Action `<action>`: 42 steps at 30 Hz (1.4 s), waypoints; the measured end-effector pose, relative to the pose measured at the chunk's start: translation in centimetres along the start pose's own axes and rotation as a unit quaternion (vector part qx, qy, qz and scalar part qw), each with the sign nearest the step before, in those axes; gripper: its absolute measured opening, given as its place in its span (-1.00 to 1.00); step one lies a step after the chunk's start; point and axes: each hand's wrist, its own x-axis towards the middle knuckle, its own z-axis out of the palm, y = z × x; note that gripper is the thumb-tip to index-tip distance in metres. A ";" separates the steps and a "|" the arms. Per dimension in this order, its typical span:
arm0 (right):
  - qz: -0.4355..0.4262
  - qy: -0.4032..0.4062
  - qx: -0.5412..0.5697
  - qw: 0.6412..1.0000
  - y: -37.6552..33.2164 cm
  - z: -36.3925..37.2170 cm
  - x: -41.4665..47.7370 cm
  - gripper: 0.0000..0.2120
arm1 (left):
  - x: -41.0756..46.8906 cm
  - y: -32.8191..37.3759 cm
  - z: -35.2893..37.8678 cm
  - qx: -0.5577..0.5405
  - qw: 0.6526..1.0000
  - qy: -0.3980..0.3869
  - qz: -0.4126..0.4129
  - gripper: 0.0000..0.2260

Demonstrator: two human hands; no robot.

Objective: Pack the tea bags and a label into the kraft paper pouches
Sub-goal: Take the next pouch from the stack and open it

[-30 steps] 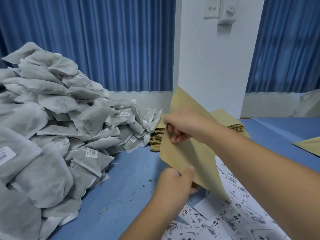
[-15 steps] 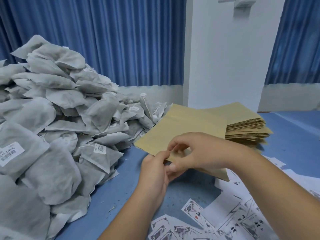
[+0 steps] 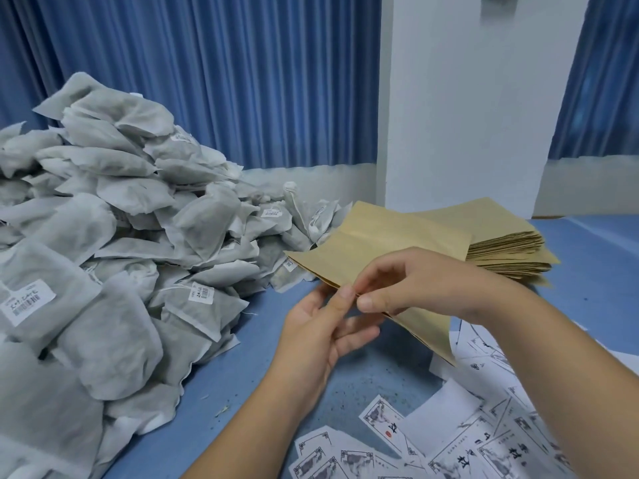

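While left hand (image 3: 316,328) and right hand (image 3: 420,283) pinch its near edge, the kraft pouch (image 3: 380,242) looks flat, inside hidden.

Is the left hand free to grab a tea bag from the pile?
Probably not yet: the left hand pinches the kraft pouch edge with the right hand. The tea bag pile lies close on its left, nothing between.

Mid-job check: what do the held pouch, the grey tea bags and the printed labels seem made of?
The pouch looks like matte tan kraft paper; it keeps sharp fold creases. The tea bags are probably non-woven fabric or filter paper, soft matte grey-white, slumping and crumpling in the pile. The labels look like thin white paper with black print, seemingly uncoated; no gloss shows.
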 end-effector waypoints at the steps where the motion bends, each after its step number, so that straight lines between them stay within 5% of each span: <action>1: 0.001 -0.002 0.001 1.000 0.1 0.0 0.0 -0.61 | 0.0 0.0 0.0 0.002 1.000 -0.001 -0.001 -0.58; 19: 0.016 0.004 0.005 1.000 0.9 -0.6 -0.4 -0.89 | -0.4 -0.5 0.5 0.001 0.999 -0.019 -0.026 -0.68; 22: -0.005 0.052 -0.072 0.996 0.4 -0.1 -0.3 -0.96 | -0.2 -0.7 0.8 0.011 1.000 0.010 -0.025 -0.77; 26: -0.051 0.104 -0.204 0.972 -1.2 1.2 -0.2 -0.90 | -0.3 -0.4 1.7 0.035 0.998 0.041 -0.022 -0.55; 29: -0.078 0.114 -0.279 0.950 -2.2 2.0 -0.3 -0.90 | -0.4 -0.2 1.6 0.031 0.999 0.021 -0.013 -0.59; 36: -0.096 0.151 -0.303 0.936 -3.1 2.2 -0.8 -0.90 | -0.5 0.2 1.3 0.070 0.997 0.021 0.007 -0.83; 42: -0.133 0.137 -0.368 0.910 -3.0 3.6 -0.3 -0.90 | -0.5 0.6 1.7 0.060 0.996 0.065 0.024 -0.67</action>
